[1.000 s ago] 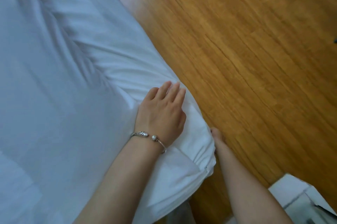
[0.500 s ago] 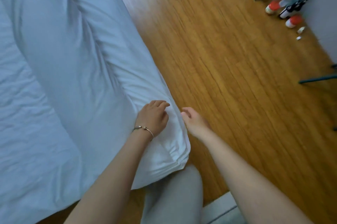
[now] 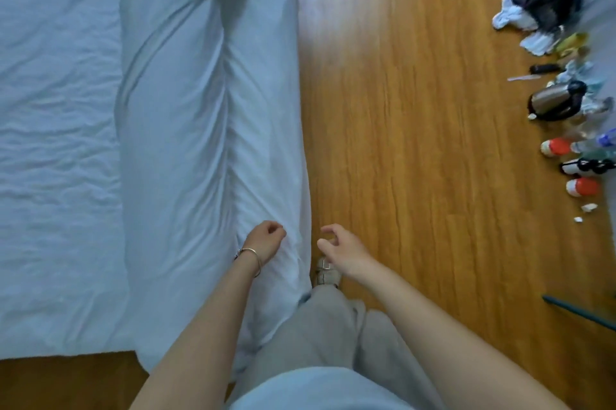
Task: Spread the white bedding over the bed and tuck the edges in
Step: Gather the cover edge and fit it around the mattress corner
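The white bedding (image 3: pixel 186 149) covers the bed and hangs down its right side, with long creases running along the edge. The top of the bed (image 3: pixel 56 109) is wrinkled. My left hand (image 3: pixel 265 239), with a bracelet on the wrist, hovers over the hanging side of the bedding near the bed's near corner. Its fingers are curled in and I see no fabric in them. My right hand (image 3: pixel 340 248) is just to the right, over the gap between bed and floor. Its fingers are loosely curled and hold nothing.
The wooden floor (image 3: pixel 416 142) runs along the bed's right side. A row of clutter lies by the right wall: dark clothes (image 3: pixel 546 2), a kettle (image 3: pixel 555 102) and red-capped bottles (image 3: pixel 581 186). My legs in grey trousers (image 3: pixel 320 326) stand against the bed's corner.
The view has risen and swung to look along the bed's side. My left hand has come off the corner of the bedding, and my right hand has lifted to beside it.
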`<state>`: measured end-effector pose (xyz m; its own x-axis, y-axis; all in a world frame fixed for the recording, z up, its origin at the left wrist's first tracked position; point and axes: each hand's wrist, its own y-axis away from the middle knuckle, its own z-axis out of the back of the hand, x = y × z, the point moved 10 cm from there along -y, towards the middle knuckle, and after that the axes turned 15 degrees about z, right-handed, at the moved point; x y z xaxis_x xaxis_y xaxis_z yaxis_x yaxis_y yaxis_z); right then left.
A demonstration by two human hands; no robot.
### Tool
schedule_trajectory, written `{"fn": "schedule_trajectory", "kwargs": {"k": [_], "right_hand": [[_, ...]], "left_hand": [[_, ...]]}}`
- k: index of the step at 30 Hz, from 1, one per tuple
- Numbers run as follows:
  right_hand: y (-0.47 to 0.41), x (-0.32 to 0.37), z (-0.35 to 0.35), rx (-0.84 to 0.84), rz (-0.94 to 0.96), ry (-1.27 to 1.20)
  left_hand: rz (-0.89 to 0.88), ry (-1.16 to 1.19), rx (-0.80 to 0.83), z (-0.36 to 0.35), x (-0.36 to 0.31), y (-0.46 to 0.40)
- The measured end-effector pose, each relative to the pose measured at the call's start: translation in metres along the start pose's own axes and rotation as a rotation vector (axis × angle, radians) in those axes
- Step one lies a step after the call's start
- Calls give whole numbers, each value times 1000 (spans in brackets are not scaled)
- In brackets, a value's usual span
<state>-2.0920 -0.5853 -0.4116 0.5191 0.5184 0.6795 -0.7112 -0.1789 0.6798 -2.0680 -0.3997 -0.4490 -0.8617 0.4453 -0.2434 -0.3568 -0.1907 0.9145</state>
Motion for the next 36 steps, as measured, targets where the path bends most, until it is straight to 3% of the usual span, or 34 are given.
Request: {"fn": "schedule_trajectory", "kwargs": {"k": [5, 12, 18, 21, 24, 26, 28, 36], "right_hand": [[-72, 95, 71, 10, 140, 22], [-219, 254, 161, 95, 385, 104], [-328, 386, 214, 181, 545, 295], [-370, 428, 219, 210, 545, 307], [-406, 452, 217, 254, 526, 299], [-428, 469, 217, 265, 531, 268], [-451, 491, 220, 279, 556, 231], [-571, 579, 322, 346, 590, 311]], "left_hand": [[-145, 258, -101, 66, -129, 3], [-246, 426, -232, 163, -286, -31], [-216, 739, -331, 247, -369, -59], [-244, 712, -507, 293, -400, -63], [-349, 507, -662, 321, -442, -65], [-424, 389, -658, 322, -479, -79], [-431, 442, -582, 325, -513, -96], [-192, 780, -471, 371, -640, -161]]}}
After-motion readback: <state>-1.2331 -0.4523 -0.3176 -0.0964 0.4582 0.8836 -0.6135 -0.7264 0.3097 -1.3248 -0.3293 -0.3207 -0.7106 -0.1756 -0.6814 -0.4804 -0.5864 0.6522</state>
